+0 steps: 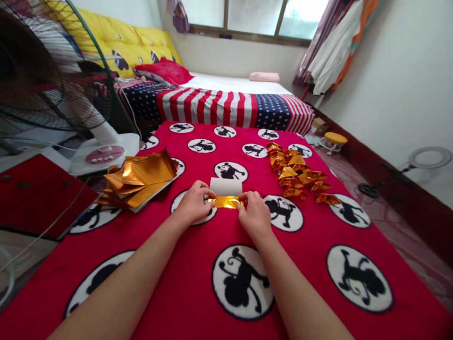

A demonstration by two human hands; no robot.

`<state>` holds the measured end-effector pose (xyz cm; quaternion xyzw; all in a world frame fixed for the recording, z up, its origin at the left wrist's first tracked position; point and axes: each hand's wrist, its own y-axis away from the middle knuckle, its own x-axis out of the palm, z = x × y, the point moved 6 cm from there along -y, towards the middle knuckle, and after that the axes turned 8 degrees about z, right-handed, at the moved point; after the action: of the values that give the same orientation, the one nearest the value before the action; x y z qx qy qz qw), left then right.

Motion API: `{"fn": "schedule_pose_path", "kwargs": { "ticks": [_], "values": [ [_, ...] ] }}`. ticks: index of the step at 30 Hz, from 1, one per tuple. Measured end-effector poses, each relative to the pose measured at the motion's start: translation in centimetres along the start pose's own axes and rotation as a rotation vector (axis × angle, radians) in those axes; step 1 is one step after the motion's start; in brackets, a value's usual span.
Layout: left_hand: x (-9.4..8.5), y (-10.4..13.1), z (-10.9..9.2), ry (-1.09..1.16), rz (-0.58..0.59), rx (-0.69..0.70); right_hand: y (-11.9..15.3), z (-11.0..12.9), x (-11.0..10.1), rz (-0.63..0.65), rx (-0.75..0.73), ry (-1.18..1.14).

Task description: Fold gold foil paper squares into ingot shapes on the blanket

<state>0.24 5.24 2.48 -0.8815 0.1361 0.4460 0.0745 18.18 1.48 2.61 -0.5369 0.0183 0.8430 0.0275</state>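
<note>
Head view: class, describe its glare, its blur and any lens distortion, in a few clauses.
Head view: window washed out nearly white in places; head view: bright glare on the folded foil sheet, milder sheen on the foil stack; head view: fan dark and soft at the left edge; head view: wide-angle stretch splays the near red cloth outward.

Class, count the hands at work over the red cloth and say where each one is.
2: the left hand at the left end of the gold-and-white sheet, the right hand at its right end.
</note>
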Motion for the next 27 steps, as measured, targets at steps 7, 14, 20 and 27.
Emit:
{"fn": "schedule_pose_path", "kwargs": {
  "ticks": [7,14,20,27],
  "values": [
    [0.1,0.6,-1.5,-0.203,-0.099,-0.148,0.2,0.2,0.0,-0.045,0.003,0.030],
    [0.1,0.0,0.1,-0.067,0.030,-0.026,0.3,0.2,0.0,-0.048,-0.016,0.014],
    [0.3,0.1,0.4,-0.034,0.004,-0.038,0.2,0.1,0.0,-0.062,-0.034,-0.023],
    [0.3,0.2,0.5,0.006,0.001,-0.013,0.0,-0.8,0.0,-0.064,-0.076,-0.131]
  ]
}}
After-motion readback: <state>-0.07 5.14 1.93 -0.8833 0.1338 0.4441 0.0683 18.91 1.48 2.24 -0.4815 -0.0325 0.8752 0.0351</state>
